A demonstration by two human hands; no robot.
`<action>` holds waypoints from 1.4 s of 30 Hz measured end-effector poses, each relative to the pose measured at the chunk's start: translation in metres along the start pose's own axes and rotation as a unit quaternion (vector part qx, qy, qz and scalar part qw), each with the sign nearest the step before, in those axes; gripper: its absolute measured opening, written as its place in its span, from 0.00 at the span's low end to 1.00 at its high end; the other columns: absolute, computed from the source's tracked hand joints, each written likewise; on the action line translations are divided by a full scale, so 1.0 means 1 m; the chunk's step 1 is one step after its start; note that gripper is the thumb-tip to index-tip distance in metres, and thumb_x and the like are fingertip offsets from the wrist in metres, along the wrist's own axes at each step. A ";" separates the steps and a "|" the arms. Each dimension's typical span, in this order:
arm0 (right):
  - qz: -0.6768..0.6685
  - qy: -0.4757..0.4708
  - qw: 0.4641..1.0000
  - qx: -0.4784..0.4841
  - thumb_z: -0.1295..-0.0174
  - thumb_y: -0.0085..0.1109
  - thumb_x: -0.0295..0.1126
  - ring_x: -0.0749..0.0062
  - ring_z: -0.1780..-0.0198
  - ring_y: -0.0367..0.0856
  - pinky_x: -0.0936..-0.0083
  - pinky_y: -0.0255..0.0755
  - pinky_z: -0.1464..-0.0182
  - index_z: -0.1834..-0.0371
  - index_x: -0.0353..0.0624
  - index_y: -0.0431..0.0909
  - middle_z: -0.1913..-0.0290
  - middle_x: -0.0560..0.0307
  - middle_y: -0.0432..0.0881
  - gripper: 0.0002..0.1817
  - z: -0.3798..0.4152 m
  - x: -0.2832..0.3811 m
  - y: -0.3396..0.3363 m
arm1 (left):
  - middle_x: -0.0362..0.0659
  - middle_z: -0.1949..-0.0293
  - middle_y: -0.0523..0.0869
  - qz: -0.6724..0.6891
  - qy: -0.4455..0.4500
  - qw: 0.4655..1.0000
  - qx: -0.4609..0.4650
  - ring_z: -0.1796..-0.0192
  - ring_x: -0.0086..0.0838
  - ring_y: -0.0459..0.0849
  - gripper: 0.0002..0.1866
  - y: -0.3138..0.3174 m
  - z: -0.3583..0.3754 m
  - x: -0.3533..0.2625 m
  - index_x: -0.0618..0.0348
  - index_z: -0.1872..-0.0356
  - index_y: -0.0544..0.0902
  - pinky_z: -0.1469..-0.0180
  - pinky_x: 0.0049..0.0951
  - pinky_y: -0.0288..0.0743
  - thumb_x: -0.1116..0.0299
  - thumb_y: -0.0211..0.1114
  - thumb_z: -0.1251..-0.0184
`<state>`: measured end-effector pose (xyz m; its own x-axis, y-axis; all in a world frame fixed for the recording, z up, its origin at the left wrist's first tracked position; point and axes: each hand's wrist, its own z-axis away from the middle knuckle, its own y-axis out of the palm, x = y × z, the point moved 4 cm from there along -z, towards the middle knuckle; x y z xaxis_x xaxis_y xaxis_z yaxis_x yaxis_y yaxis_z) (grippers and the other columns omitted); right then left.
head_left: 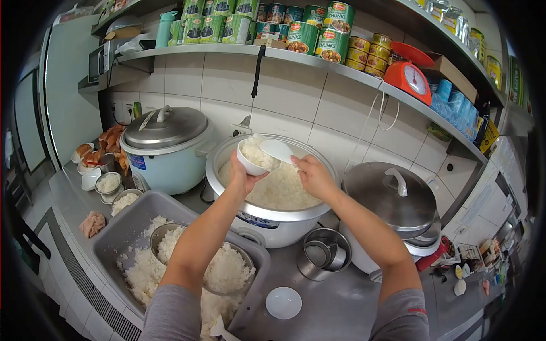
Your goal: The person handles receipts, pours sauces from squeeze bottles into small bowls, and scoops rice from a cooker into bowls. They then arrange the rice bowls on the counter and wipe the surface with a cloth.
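My left hand point(245, 177) is closed around a white bowl point(248, 163) heaped with rice, tilted over the open rice cooker point(273, 219). In my right hand point(314, 177) is a white rice paddle point(277, 150), its flat blade against the rice at the bowl's top. Beneath both hands, cooked rice point(284, 190) fills the cooker's pot. A grey tub point(105, 238) on the near left holds loose rice and metal bowls of rice.
Lidded cookers stand on the left point(165, 145) and right point(392, 199). A metal pot point(324, 254) with cups inside and a white dish point(284, 302) are on the counter. Overhead, a shelf point(227, 49) carries cans and a red scale point(408, 79).
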<state>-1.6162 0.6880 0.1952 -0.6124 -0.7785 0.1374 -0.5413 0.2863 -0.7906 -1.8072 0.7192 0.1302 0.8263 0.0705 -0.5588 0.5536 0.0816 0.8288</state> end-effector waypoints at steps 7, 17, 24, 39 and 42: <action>0.255 0.019 0.957 0.134 0.42 0.43 0.25 0.53 0.55 0.73 0.67 0.69 0.54 0.44 0.46 0.68 0.56 0.47 0.72 0.20 0.020 -0.027 -0.008 | 0.47 0.42 0.68 -0.037 0.005 0.999 0.026 0.42 0.46 0.70 0.31 -0.005 0.006 -0.011 0.50 0.42 0.65 0.49 0.54 0.70 0.42 0.37 0.38; -0.517 0.384 0.764 -0.017 0.43 0.52 0.25 0.75 0.71 0.72 0.77 0.71 0.75 0.57 0.32 0.70 0.69 0.55 0.71 0.12 0.015 0.027 0.053 | 0.46 0.44 0.71 0.111 0.122 0.986 0.017 0.43 0.43 0.70 0.29 0.006 -0.005 0.010 0.51 0.44 0.69 0.46 0.54 0.65 0.48 0.42 0.44; -0.021 0.030 0.980 -0.197 0.42 0.49 0.25 0.74 0.69 0.72 0.77 0.71 0.75 0.48 0.32 0.67 0.67 0.54 0.72 0.18 0.016 0.061 0.073 | 0.42 0.46 0.72 0.081 0.178 0.978 -0.074 0.44 0.38 0.71 0.27 -0.019 -0.024 0.012 0.48 0.45 0.69 0.45 0.42 0.65 0.46 0.44 0.43; -0.257 -0.108 0.960 0.026 0.45 0.49 0.20 0.54 0.63 0.72 0.72 0.68 0.61 0.45 0.37 0.68 0.63 0.44 0.71 0.22 0.094 0.226 0.077 | 0.46 0.47 0.76 0.079 0.072 0.992 0.065 0.47 0.39 0.76 0.27 -0.147 0.223 -0.067 0.57 0.46 0.72 0.44 0.43 0.69 0.50 0.40 0.38; -0.265 -0.131 0.952 0.084 0.43 0.49 0.24 0.53 0.62 0.73 0.70 0.69 0.60 0.44 0.34 0.66 0.62 0.44 0.72 0.21 0.110 0.240 0.075 | 0.46 0.48 0.77 0.065 0.065 0.995 0.035 0.48 0.39 0.77 0.27 -0.175 0.250 -0.059 0.57 0.47 0.72 0.45 0.43 0.70 0.50 0.41 0.38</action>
<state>-1.7402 0.4617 0.1037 -0.1026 -0.9078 0.4068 -0.6205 -0.2612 -0.7394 -1.9269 0.4524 0.0257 0.8732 0.2047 -0.4422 0.4528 -0.0054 0.8916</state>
